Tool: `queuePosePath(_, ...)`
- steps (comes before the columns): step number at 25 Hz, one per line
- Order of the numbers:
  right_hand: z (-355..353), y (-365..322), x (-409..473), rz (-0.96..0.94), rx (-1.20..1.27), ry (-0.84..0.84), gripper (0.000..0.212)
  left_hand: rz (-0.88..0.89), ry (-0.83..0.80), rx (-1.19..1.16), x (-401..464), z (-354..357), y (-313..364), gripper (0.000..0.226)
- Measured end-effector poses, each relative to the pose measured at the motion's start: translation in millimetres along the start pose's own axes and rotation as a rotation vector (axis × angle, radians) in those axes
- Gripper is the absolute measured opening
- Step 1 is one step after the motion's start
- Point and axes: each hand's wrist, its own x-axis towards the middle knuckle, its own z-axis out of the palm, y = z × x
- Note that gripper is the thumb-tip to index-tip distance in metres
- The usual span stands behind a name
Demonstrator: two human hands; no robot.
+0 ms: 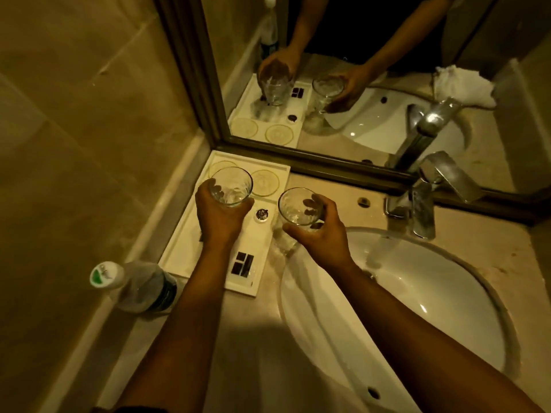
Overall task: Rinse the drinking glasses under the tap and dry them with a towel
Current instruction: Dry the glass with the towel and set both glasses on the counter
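Observation:
Each hand holds a clear drinking glass, upright. My left hand (222, 211) grips the left glass (230, 186) above the white tray (182, 245). My right hand (317, 231) grips the right glass (299, 205) over the counter between the tray and the sink (423, 296). Water streams from the chrome tap (423, 204) into the basin, to the right of both glasses. A white towel (463, 84) shows only in the mirror, bunched near the tap's reflection.
A plastic water bottle (140, 286) stands on the counter at the left front. The tray holds two round coasters (264, 183), a small round object (262, 214) and dark sachets (243, 263). The mirror (343, 70) and a tiled wall close off the corner.

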Motion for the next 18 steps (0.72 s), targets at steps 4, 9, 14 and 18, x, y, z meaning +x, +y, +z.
queuePosePath(4, 23, -13, 49, -0.017, 0.047, -0.059, 0.089, 0.001, -0.017, -0.037, 50, 7, 0, 0.097)
queuePosePath(9, 43, -16, 96, -0.051, 0.021, -0.159, 0.092, -0.014, -0.037, -0.087, 97, 17, 4, 0.103)
queuePosePath(14, 53, -10, 120, -0.049, 0.008, -0.178, 0.092, -0.007, -0.052, -0.083, 113, 20, 0, 0.103)
queuePosePath(18, 56, -7, 124, -0.043, 0.002, -0.188, 0.091, -0.027, -0.052, -0.12, 119, 21, -2, 0.101)
